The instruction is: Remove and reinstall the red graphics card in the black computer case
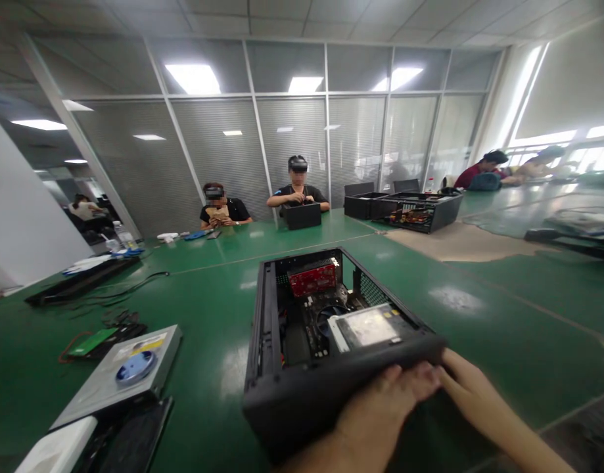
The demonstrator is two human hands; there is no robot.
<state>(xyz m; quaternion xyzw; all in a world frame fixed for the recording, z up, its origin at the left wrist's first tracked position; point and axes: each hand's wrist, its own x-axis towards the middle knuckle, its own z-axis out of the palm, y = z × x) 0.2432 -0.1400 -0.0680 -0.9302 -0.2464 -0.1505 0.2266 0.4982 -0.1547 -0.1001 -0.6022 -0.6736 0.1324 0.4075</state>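
An open black computer case (302,387) lies on the green table with its front panel towards me. Inside are a red graphics card (314,279), a round cooling fan (331,318) and a silver boxed drive (371,325). My left hand (393,401) presses against the front panel near its right end, fingers bent and slightly blurred. Right beside it, my right hand (464,378) is closed round the panel's right corner. The two hands meet at the fingertips. The underside of the case and part of the right fingers are hidden.
A silver optical drive (119,368) with a blue dish (137,366) on it lies left, near a green circuit board (97,341). Across the table, a person (298,190) handles a black box (304,215); another sits alongside. More open cases (415,210) stand back right.
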